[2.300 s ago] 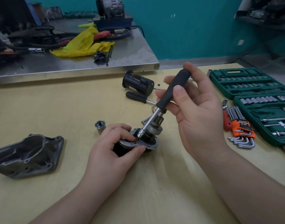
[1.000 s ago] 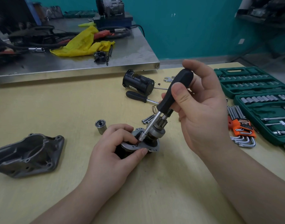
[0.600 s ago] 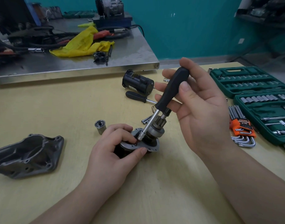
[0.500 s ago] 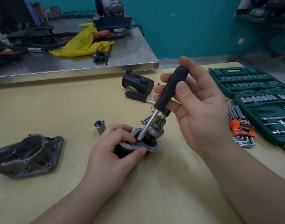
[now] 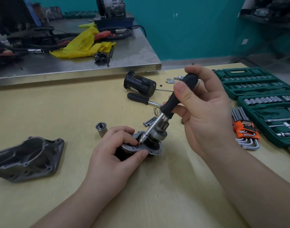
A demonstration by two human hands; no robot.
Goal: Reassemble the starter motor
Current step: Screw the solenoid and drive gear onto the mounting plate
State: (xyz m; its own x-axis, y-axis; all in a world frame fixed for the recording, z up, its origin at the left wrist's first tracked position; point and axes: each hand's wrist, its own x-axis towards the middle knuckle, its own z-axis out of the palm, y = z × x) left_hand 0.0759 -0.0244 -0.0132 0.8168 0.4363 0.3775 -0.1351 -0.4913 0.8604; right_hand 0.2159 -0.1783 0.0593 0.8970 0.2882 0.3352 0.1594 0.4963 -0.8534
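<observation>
Gripping motor assembly [image 5: 155,142], left fingers [image 5: 124,137]

Bare surface [image 5: 50,109] lies open left of the assembly [image 5: 141,148] and toward the near edge. Obstacles: housing [image 5: 28,159] far left, cup [image 5: 101,128] just beside the left hand [image 5: 115,155], bolts [image 5: 149,120] and screwdriver [image 5: 141,98] behind, hex keys [image 5: 243,127] and socket case [image 5: 262,99] at right.
</observation>
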